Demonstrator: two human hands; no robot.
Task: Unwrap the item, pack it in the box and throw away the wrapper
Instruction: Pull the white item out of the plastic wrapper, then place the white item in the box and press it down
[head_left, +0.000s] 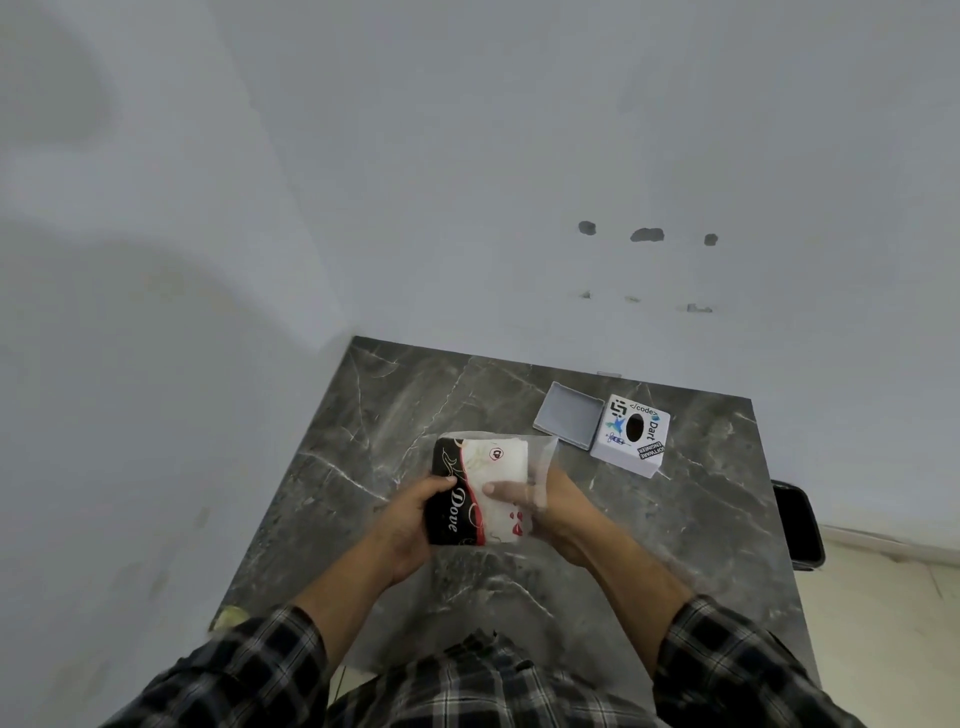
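Note:
A tissue pack in a plastic wrapper printed black, red and white with the word "Dove" is held above the middle of the dark marble table. My left hand grips its black left end. My right hand holds the right side, with the fingers under the loose clear end of the wrapper and a finger lying across the white part. At the far right of the table stands a white tissue box with stickers and a dark oval hole. Its grey lid lies flat beside it.
White walls close the table in at the back and on the left. A black bin or chair stands on the floor past the table's right edge. A small yellowish object lies at the table's near left corner.

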